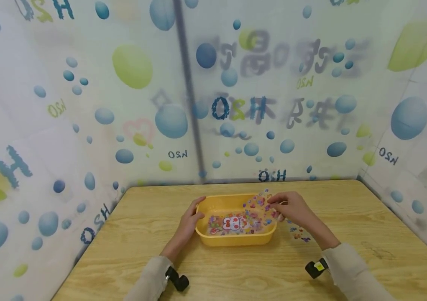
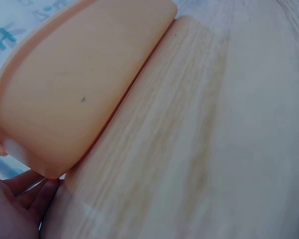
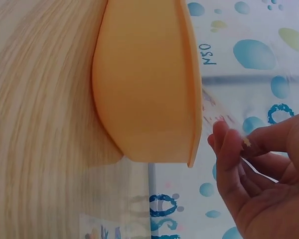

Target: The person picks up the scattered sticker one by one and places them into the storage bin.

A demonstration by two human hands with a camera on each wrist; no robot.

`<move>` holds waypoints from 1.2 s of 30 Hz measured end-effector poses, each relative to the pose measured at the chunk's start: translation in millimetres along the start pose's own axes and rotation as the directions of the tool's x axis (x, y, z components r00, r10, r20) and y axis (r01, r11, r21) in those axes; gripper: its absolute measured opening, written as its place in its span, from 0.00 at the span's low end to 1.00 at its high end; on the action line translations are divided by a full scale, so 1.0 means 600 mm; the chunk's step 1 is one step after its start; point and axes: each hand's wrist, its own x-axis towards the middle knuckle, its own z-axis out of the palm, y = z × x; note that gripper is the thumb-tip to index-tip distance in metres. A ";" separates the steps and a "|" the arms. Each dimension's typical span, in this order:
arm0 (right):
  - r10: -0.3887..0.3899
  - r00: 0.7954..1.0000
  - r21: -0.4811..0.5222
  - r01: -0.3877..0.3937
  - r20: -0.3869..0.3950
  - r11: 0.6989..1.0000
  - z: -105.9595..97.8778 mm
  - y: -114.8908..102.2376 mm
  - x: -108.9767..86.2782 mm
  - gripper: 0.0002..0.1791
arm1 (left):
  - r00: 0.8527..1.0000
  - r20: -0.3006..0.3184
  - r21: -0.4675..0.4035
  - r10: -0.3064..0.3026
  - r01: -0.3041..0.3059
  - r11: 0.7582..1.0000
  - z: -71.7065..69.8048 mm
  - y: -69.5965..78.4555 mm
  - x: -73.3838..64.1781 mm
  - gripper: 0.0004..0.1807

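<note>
A yellow plastic basin [image 1: 232,240] stands on the table, with clear sheets of small colourful stickers [image 1: 232,223] inside it, one showing a white cartoon figure. At its left end my left hand [image 1: 190,219] grips the rim, thumb over the edge and fingers outside. In the left wrist view the fingers [image 2: 37,191] rest against the basin's outer wall [image 2: 84,79]. My right hand [image 1: 290,207] pinches a clear sticker sheet [image 1: 258,204] between thumb and fingers, tilted up over the basin's right end. The right wrist view catches that sheet [image 3: 217,109] edge-on beyond the rim.
Another clear sticker sheet [image 1: 299,234] lies on the wooden table [image 1: 153,238] right of the basin, partly under my right forearm. A white curtain [image 1: 183,138] with blue and green bubble prints hangs behind the table's far edge.
</note>
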 end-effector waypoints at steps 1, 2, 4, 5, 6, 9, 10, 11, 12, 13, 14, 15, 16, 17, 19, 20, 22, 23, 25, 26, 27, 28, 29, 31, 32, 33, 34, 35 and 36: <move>-0.002 1.000 0.000 0.002 0.006 1.000 0.001 0.000 0.002 0.14 | 1.000 0.001 0.000 0.002 -0.002 1.000 0.000 -0.001 0.001 0.31; -0.003 1.000 -0.002 0.003 0.014 1.000 0.002 0.000 0.005 0.14 | 1.000 0.000 0.003 0.005 -0.005 1.000 0.000 -0.001 0.001 0.31; 0.003 1.000 -0.004 -0.003 0.028 1.000 0.005 0.000 0.010 0.14 | 1.000 0.001 0.003 0.006 -0.006 1.000 -0.001 -0.003 0.002 0.31; 0.007 0.999 -0.010 -0.006 0.034 1.000 0.006 -0.002 0.013 0.14 | 1.000 0.001 0.005 0.007 -0.007 1.000 -0.001 -0.004 0.002 0.31; 0.009 0.999 -0.013 -0.009 0.043 1.000 0.008 -0.005 0.016 0.14 | 1.000 0.000 0.005 0.008 -0.008 1.000 -0.001 -0.004 0.002 0.31; 0.035 0.998 -0.031 -0.033 0.056 0.999 0.015 -0.016 0.024 0.14 | 1.000 0.002 0.002 0.005 -0.005 1.000 -0.001 -0.005 0.001 0.31; 0.036 0.997 -0.037 -0.034 0.064 0.999 0.018 -0.020 0.026 0.14 | 1.000 0.003 -0.002 0.002 -0.002 1.000 -0.001 -0.005 0.002 0.31; 0.036 0.996 -0.040 -0.033 0.076 0.999 0.020 -0.025 0.029 0.14 | 1.000 0.003 -0.006 0.000 0.000 1.000 -0.001 -0.005 0.002 0.31; 0.034 0.995 -0.038 -0.031 0.090 0.999 0.022 -0.029 0.031 0.14 | 1.000 0.005 -0.009 0.000 0.000 1.000 -0.001 -0.005 0.002 0.31; 0.033 0.994 -0.035 -0.029 0.103 0.999 0.024 -0.033 0.034 0.14 | 1.000 0.006 -0.008 0.000 0.000 1.000 -0.002 -0.005 0.002 0.31; 0.031 0.993 -0.030 -0.027 0.116 0.999 0.026 -0.037 0.036 0.13 | 1.000 0.007 -0.009 0.000 0.000 1.000 -0.002 -0.004 0.002 0.31; 0.025 0.991 -0.025 -0.022 0.129 0.999 0.028 -0.041 0.039 0.14 | 1.000 0.006 -0.009 0.001 -0.001 1.000 -0.002 -0.004 0.002 0.31; 0.023 0.990 -0.015 -0.021 0.142 1.000 0.030 -0.045 0.042 0.13 | 1.000 0.005 -0.011 0.000 0.000 1.000 -0.002 -0.004 0.002 0.31; 0.027 0.988 -0.007 -0.026 0.153 1.000 0.033 -0.049 0.046 0.13 | 1.000 0.004 -0.011 -0.003 0.003 1.000 -0.002 -0.003 0.002 0.31; 0.040 0.984 0.007 -0.042 0.174 0.999 0.038 -0.056 0.054 0.13 | 1.000 0.001 -0.011 -0.006 0.006 1.000 -0.002 -0.003 0.001 0.31; 0.049 0.981 0.010 -0.051 0.185 0.999 0.041 -0.058 0.058 0.13 | 1.000 0.000 -0.015 -0.010 0.010 1.000 -0.002 -0.002 0.001 0.31; 0.067 0.977 0.009 -0.071 0.204 0.997 0.047 -0.064 0.066 0.12 | 1.000 0.001 -0.013 -0.007 0.007 1.000 -0.002 -0.002 0.000 0.31; 0.077 0.974 0.001 -0.079 0.212 0.997 0.051 -0.066 0.069 0.12 | 1.000 0.002 -0.008 -0.004 0.004 1.000 -0.001 -0.003 -0.001 0.31; 0.090 0.969 -0.017 -0.088 0.229 0.996 0.056 -0.071 0.074 0.11 | 1.000 0.003 -0.007 -0.006 0.006 1.000 -0.001 -0.004 -0.001 0.31; 0.095 0.967 -0.028 -0.091 0.237 0.995 0.058 -0.074 0.077 0.10 | 1.000 0.002 -0.008 -0.007 0.007 1.000 -0.001 -0.004 -0.001 0.31; 0.102 0.964 -0.037 -0.096 0.246 0.995 0.060 -0.077 0.079 0.11 | 1.000 0.002 -0.008 -0.007 0.007 1.000 0.000 -0.005 -0.001 0.31; 0.111 0.961 -0.044 -0.103 0.255 0.994 0.062 -0.079 0.081 0.10 | 1.000 -0.001 -0.012 -0.013 0.013 1.000 0.000 -0.005 0.000 0.31; 0.113 0.957 -0.056 -0.102 0.266 0.993 0.064 -0.082 0.084 0.10 | 1.000 -0.003 -0.011 -0.013 0.013 1.000 0.000 -0.005 0.000 0.31; 0.121 0.948 -0.080 -0.101 0.294 0.992 0.066 -0.087 0.088 0.10 | 1.000 -0.005 -0.011 -0.014 0.014 1.000 0.000 -0.005 0.000 0.31; 0.121 0.944 -0.093 -0.096 0.306 0.991 0.067 -0.089 0.090 0.11 | 1.000 -0.005 -0.013 -0.014 0.014 1.000 0.000 -0.005 0.001 0.31; 0.129 0.941 -0.105 -0.100 0.314 0.989 0.068 -0.091 0.092 0.10 | 1.000 -0.006 -0.014 -0.015 0.015 1.000 0.000 -0.004 0.001 0.32; 0.134 0.938 -0.117 -0.101 0.319 0.988 0.069 -0.092 0.094 0.10 | 1.000 -0.007 -0.010 -0.014 0.014 1.000 0.000 -0.004 0.001 0.32; 0.133 0.936 -0.131 -0.095 0.327 0.987 0.070 -0.092 0.096 0.10 | 1.000 -0.006 -0.003 -0.007 0.007 1.000 0.000 -0.004 0.002 0.32; 0.138 0.933 -0.143 -0.095 0.332 0.985 0.071 -0.093 0.098 0.10 | 1.000 -0.005 -0.001 -0.008 0.008 1.000 0.000 -0.004 0.002 0.32</move>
